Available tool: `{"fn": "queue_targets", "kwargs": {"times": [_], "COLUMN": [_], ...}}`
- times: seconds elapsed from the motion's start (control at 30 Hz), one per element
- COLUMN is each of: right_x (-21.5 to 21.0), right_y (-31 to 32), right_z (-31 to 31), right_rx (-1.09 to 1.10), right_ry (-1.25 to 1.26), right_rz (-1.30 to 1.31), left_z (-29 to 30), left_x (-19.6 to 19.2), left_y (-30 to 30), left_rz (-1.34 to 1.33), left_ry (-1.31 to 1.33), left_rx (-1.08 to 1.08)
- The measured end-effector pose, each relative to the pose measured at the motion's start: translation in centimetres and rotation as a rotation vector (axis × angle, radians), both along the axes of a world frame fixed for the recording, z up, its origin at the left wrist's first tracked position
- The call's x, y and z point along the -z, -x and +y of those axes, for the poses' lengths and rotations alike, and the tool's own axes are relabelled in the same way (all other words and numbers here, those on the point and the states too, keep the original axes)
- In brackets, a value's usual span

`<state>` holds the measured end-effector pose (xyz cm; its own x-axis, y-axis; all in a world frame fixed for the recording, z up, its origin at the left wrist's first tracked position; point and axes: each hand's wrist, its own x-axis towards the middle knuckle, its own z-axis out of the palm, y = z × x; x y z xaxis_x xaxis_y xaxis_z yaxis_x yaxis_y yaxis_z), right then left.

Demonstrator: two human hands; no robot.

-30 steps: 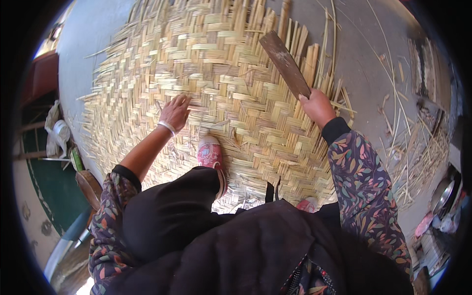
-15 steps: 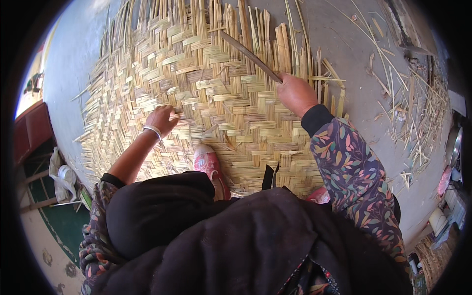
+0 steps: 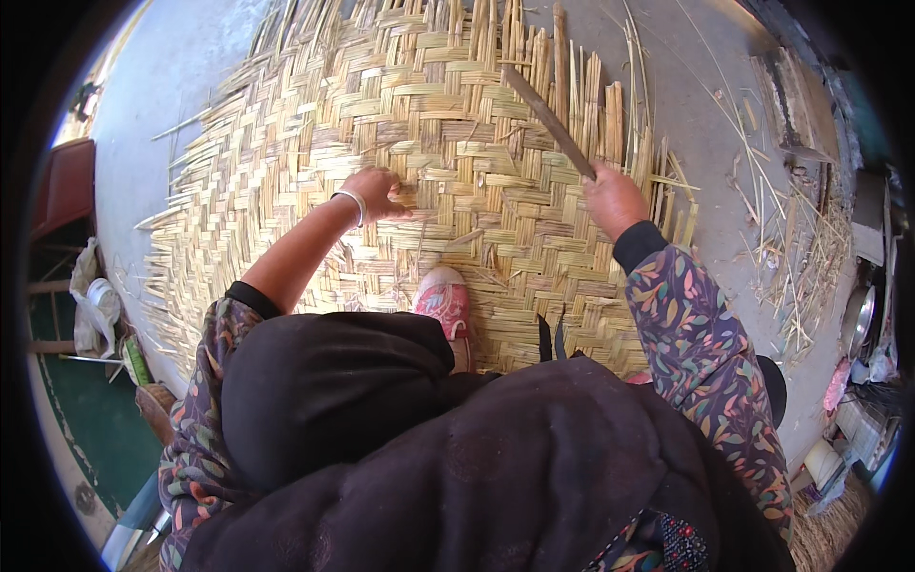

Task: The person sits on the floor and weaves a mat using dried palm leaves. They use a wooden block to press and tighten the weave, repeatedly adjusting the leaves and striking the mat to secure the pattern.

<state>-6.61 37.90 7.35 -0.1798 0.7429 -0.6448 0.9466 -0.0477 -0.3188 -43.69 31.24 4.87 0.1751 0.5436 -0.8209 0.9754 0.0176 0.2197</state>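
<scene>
Since the frame half a second earlier, the whole view had slid to the right, and, measured against the pink shoe [image 3: 444, 303], the left hand [image 3: 372, 194] had gone a little farther forward; the right hand [image 3: 617, 200] had drawn back somewhat, and the dark bar [image 3: 550, 123] it carried stood at a steeper slant. The woven mat [image 3: 481, 157] lay across the floor [image 3: 701, 91], stretching ahead of the person and under the shoe; its unwoven strip ends [image 3: 612, 124] jutted out along the far right border, and loose straw [image 3: 815, 257] was scattered to the right of it. The left hand pinched nothing that could be seen; its fingers were loosely bent and parted, the thumb standing away from them, low above the weave or touching it, which I could not tell; the right hand was closed round the near end of the bar, whose narrow side showed, with its far tip over the mat near the strip ends. Trouble, as I judged it, could come from that tip: brought down at a slant, it might catch under a strip and lift or split it; a stroke straying leftward could strike the bare left hand; weight shifted onto the shoe might also crush or drag the strips beneath.
</scene>
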Motion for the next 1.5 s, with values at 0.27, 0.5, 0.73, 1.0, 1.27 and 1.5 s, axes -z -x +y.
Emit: {"fn": "queue_targets", "kwargs": {"times": [0.27,0.5,0.73,1.0,1.27,1.5], "right_x": [-3.4,-3.1,-2.9,-3.3,-1.7,-0.8], "right_y": [3.7,3.5,4.0,5.9,6.2,6.2], "right_z": [-9.1,-12.9,-13.1,-14.0,-14.3,-14.3], "right_rx": [-0.042,-0.205,-0.180,0.165,0.318,0.363], "right_ry": [0.130,0.086,0.112,0.323,0.292,0.263], "right_rz": [0.116,0.137,0.193,0.354,0.406,0.454], "left_z": [-2.7,-3.1,-4.5,-3.8,-4.7,-6.0], "left_x": [1.3,1.2,-0.1,-0.6,0.3,-0.2], "left_y": [1.1,1.7,-1.3,-1.7,-0.6,0.3], "left_rz": [-0.010,-0.139,0.045,-0.054,-0.208,-0.264], "left_ry": [0.030,0.026,-0.125,0.018,-0.022,-0.353], "left_rx": [-0.064,-0.135,-0.073,-0.221,-0.345,-0.120]}}
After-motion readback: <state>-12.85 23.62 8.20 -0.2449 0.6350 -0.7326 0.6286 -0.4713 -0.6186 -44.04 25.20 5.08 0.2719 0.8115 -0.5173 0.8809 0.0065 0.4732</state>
